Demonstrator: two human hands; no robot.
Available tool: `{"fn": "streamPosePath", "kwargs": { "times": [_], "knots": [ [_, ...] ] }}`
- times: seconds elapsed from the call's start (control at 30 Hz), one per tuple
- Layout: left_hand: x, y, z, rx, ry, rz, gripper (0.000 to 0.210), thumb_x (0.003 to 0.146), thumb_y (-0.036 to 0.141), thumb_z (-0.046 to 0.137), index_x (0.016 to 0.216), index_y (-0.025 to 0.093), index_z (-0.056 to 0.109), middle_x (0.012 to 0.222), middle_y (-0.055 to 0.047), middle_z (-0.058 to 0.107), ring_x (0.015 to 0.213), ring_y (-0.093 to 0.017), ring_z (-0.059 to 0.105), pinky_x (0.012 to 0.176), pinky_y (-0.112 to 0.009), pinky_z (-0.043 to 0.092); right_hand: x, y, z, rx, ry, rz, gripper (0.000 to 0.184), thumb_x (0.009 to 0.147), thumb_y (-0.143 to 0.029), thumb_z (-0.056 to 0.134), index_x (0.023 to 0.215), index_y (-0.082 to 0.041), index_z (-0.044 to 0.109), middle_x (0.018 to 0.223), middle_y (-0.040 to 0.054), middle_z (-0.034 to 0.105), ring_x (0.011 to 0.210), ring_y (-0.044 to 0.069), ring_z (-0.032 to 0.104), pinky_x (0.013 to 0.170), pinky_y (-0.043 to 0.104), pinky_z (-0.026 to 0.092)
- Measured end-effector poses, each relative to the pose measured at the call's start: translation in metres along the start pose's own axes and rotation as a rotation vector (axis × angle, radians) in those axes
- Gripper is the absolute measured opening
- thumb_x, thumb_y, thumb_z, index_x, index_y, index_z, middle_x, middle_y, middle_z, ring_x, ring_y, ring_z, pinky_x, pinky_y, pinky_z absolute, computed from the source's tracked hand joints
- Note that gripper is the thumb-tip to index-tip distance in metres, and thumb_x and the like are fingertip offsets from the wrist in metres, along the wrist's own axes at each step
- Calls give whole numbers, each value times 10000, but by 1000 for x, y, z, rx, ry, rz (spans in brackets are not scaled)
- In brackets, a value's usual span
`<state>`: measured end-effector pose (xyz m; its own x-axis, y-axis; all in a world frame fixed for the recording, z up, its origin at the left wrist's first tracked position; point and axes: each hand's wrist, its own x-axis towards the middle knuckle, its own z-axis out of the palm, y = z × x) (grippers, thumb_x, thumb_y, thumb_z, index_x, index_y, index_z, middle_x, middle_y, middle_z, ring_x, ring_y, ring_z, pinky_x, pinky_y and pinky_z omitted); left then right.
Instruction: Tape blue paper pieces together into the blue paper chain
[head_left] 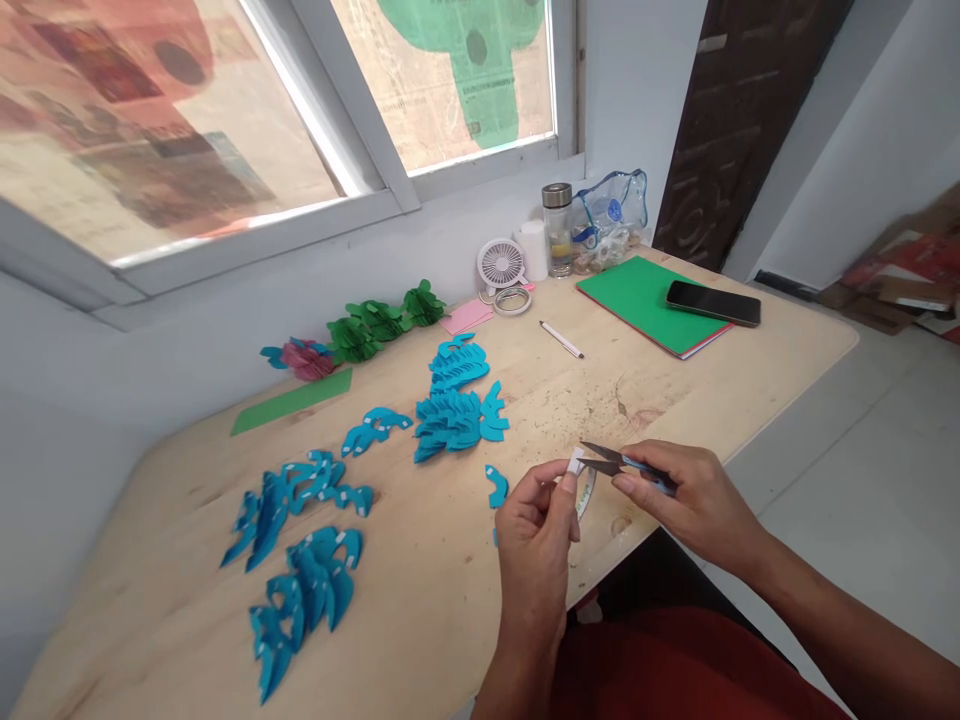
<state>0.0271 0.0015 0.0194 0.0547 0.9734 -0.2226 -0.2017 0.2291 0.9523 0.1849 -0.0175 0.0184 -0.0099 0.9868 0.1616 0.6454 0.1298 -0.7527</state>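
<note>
Between the thumb and fingers of my left hand is a white strip of tape, its curled tail with green print hanging below. My right hand grips small dark-bladed scissors, blades parted and pointing left at the strip's upper end. Whether the blades touch the strip I cannot tell. A blue curved paper piece lies just left of my left hand, another partly hidden by it. Farther left sit blue paper clusters with small white patches, and more blue folded paper stands toward the table's middle.
Green paper shapes and a pink one line the wall behind a green strip. A small fan, tape roll, glass bottle and pen stand or lie farther back. A phone rests on green sheets.
</note>
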Motion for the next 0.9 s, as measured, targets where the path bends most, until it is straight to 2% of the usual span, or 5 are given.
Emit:
{"fn": "streamPosePath", "kwargs": {
  "times": [0.9],
  "knots": [
    [-1,-3,2,-6,-28,-15,138,764,289,641,809,163,672,474,78,368,441,-53,303,447,-183,263,-2,0,4,-74,28,-97,331,917,-399,458,818,-170,675,732,37,672,629,133,589,583,231,429]
  ]
}}
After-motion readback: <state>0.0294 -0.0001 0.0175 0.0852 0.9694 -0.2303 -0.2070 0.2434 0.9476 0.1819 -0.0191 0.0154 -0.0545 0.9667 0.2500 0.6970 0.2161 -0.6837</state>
